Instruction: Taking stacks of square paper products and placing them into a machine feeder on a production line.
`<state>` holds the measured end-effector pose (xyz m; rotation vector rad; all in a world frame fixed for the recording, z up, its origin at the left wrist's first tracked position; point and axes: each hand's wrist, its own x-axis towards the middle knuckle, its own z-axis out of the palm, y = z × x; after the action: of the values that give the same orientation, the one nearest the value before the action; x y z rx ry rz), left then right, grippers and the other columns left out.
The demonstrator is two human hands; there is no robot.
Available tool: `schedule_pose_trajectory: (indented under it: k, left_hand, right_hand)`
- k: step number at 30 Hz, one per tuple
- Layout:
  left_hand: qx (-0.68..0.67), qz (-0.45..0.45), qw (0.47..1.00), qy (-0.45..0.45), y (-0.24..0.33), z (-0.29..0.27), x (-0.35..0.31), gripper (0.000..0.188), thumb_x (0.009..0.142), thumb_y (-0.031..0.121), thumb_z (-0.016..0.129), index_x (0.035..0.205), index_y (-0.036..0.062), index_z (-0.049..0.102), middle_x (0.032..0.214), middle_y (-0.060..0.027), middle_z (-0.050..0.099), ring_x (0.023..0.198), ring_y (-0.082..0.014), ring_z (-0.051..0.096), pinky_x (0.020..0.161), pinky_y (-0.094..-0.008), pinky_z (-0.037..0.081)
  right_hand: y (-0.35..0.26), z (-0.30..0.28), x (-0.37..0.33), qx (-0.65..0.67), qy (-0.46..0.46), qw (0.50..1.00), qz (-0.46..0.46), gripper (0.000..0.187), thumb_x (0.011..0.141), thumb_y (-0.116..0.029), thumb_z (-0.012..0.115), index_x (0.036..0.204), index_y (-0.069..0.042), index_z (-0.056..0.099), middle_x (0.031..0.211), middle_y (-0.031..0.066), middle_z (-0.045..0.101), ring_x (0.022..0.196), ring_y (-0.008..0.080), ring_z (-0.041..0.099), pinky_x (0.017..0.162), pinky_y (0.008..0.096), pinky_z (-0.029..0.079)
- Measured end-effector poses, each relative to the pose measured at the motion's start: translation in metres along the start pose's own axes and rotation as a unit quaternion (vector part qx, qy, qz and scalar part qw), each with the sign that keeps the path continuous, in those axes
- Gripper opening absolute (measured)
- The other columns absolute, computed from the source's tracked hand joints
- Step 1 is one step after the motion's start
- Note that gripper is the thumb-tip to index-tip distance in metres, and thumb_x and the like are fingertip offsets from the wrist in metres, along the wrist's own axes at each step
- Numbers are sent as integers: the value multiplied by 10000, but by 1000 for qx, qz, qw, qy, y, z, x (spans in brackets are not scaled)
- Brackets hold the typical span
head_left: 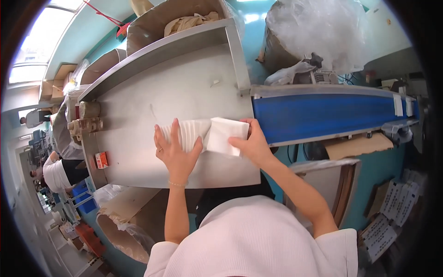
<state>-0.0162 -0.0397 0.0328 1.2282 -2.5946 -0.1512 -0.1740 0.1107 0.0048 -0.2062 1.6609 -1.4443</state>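
Observation:
On the pale metal worktable (134, 115) lies a row of thin white pieces (188, 131), overlapping like ridges; I cannot tell whether they are paper or cloth. My left hand (176, 156) rests over this row with its fingers spread and the thumb at the row's right part. Just to the right, a flat white bag-like piece (224, 135) leans at an angle, its left edge touching the row. My right hand (251, 143) pinches that piece at its right edge, thumb on the near face and fingers behind.
A blue conveyor belt (323, 115) runs off to the right from the table. A raised metal rim (161, 48) borders the table's far side. A small orange-and-white box (101, 160) and tape rolls (87, 124) sit at the left edge. Cardboard boxes (138, 34) stand around.

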Motion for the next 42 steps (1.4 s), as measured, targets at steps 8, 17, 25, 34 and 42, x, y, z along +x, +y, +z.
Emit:
schedule_pose_trajectory:
  k: [8, 17, 25, 34, 42]
  left_hand:
    - [-9, -13, 999, 46, -47, -1, 3, 767, 675, 455, 760, 1379, 256, 530, 1498, -259, 270, 1372, -437, 286, 932, -619, 334]
    - [-57, -19, 995, 82, -56, 0, -1, 779, 659, 443, 765, 1373, 242, 528, 1512, -255, 244, 1368, -480, 265, 953, -647, 304]
    - [-54, -15, 997, 54, -50, -1, 0, 781, 675, 441, 756, 1388, 238, 509, 1511, -268, 218, 1369, -491, 246, 940, -651, 302]
    - [-42, -19, 999, 28, -45, -1, -3, 773, 701, 474, 741, 1399, 246, 501, 1519, -261, 205, 1382, -488, 210, 954, -657, 288]
    - [-45, 3, 999, 20, -9, -5, -21, 795, 716, 568, 722, 1411, 261, 488, 1483, -291, 246, 1323, -495, 272, 853, -622, 366]
  right_hand:
    - [5, 16, -2, -431, 48, 900, 39, 775, 647, -302, 866, 1270, -42, 486, 1221, 136, 531, 1146, 295, 526, 947, 394, 453]
    - [29, 42, 24, -500, -55, 864, 5, 567, 629, -231, 820, 1087, -7, 572, 1049, 163, 589, 1041, 340, 571, 878, 443, 477]
    - [28, 42, -27, -111, -47, 970, -210, 322, 792, -81, 795, 1035, -52, 586, 942, 18, 622, 892, 104, 594, 778, 234, 477]
    - [40, 17, 4, -181, 52, 964, -190, 359, 813, -85, 679, 1139, -26, 544, 1035, 91, 649, 923, 177, 617, 830, 307, 496]
    - [5, -12, -4, -581, 371, 651, -318, 478, 851, -380, 701, 1141, -15, 595, 955, 147, 616, 928, 313, 599, 796, 433, 455]
